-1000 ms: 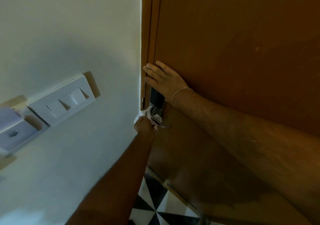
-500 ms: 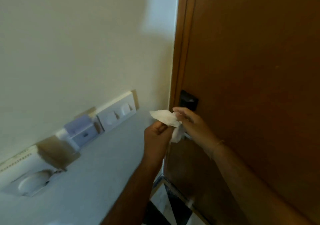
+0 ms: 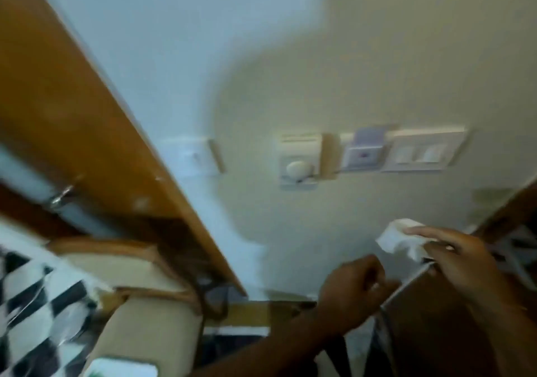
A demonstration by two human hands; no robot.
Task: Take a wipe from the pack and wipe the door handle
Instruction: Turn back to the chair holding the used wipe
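The frame is blurred. At four o'clock the right hand (image 3: pixel 456 257) pinches the crumpled white wipe (image 3: pixel 402 238) in its fingers, against the cream wall (image 3: pixel 363 56). The left hand (image 3: pixel 353 291), at five o'clock, curls its fingers loosely, just beside and apart from the wipe.

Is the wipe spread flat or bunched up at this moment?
Bunched up. The wipe shows as a crumpled white wad pinched in the right hand; the left hand is apart from it. Blur hides finer folds.

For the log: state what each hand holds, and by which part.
Right hand: white wipe, bunched, pinched at its near end. Left hand: closed, contents unclear.
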